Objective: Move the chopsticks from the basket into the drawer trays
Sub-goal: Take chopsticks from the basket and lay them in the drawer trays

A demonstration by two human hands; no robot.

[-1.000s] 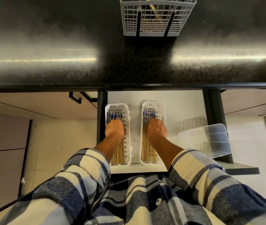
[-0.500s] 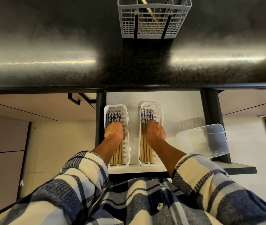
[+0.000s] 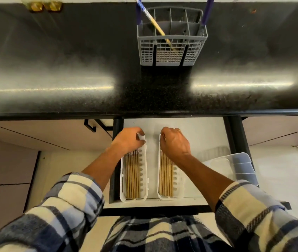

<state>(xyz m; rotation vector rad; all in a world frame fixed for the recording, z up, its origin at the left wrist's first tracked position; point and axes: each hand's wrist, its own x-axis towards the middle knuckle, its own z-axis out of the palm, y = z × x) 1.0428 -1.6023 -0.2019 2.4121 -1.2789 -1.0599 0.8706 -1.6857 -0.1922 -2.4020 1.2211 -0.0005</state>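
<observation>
Two white slotted trays lie side by side in the open drawer (image 3: 199, 131), the left tray (image 3: 143, 179) and the right tray (image 3: 178, 186), each holding several wooden chopsticks (image 3: 131, 175). My left hand (image 3: 129, 140) is curled over the far end of the left tray, thumb on its corner. My right hand (image 3: 174, 142) is closed over the far end of the right tray. Both hands hide the chopsticks' patterned tips. On the black counter beyond stands the grey basket (image 3: 172, 55) with a single chopstick (image 3: 156, 27) leaning in it.
A clear plastic container (image 3: 235, 168) lies tilted at the drawer's right side. The black countertop (image 3: 71, 70) overhangs the drawer's far part. A dark cabinet handle (image 3: 90, 125) is to the left, and two amber items (image 3: 42, 6) sit at the counter's far left.
Both hands slid from the middle of the trays to their far ends, covering the patterned tips. The camera tilted up, so more of the basket shows.
</observation>
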